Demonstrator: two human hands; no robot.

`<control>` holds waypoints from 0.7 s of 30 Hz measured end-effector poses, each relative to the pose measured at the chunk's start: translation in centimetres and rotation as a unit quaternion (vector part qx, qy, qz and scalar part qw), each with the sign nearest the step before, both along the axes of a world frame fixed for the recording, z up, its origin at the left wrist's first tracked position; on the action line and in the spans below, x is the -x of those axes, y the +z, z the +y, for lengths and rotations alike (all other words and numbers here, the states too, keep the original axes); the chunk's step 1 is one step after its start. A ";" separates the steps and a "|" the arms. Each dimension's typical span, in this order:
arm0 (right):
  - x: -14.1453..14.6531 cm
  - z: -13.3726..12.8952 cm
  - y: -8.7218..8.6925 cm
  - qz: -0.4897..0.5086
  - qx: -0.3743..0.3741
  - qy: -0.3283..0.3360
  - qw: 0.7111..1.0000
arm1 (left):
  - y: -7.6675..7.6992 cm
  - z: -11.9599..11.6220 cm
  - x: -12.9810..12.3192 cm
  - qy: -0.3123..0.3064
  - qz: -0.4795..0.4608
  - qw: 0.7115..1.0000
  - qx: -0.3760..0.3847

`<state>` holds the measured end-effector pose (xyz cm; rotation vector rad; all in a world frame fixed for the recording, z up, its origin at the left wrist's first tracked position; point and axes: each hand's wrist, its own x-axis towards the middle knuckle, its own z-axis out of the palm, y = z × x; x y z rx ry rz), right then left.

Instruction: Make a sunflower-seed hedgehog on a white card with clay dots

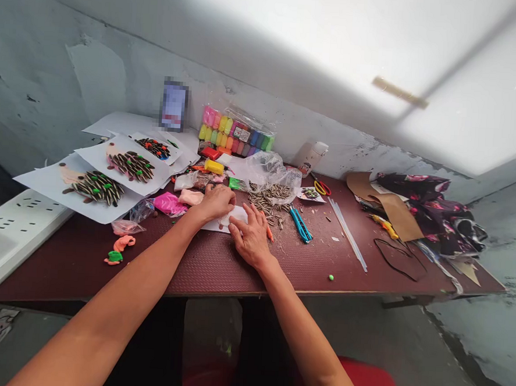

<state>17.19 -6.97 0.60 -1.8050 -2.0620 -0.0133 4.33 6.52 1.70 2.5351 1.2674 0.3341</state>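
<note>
A small white paper card [221, 224] with a pale clay shape and brown marks lies flat in front of me. My left hand [217, 203] is at its upper left, fingers curled together over it; what they hold, if anything, is hidden. My right hand [251, 234] rests on the card's right side with its fingers apart. An orange pen-like tool [269, 232] lies partly behind the right hand. Beyond the hands, striped sunflower seeds [275, 193] spill from a clear plastic bag [263, 167]. A lump of peach clay [191, 197] sits beside the left wrist.
Sheets with seed-covered clay hedgehogs [98, 188] are stacked at left, near a power strip [20, 219]. Coloured clay packs [237, 134] lean against the wall. To the right are a blue utility knife [300, 225], scissors [322, 187], a white bottle [313, 157] and glue sticks [347, 234].
</note>
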 end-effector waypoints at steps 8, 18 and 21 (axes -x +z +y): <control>0.1 0.4 -0.3 -0.013 -0.011 -0.043 0.999 | -0.1 0.1 0.0 -0.002 -0.004 1.000 0.004; 0.1 -0.3 0.4 -0.022 -0.025 0.021 0.999 | -0.2 0.1 0.0 0.009 -0.005 1.000 -0.005; 0.1 -0.5 0.6 -0.029 -0.041 0.027 0.998 | -0.1 0.1 0.0 0.009 -0.004 1.000 -0.005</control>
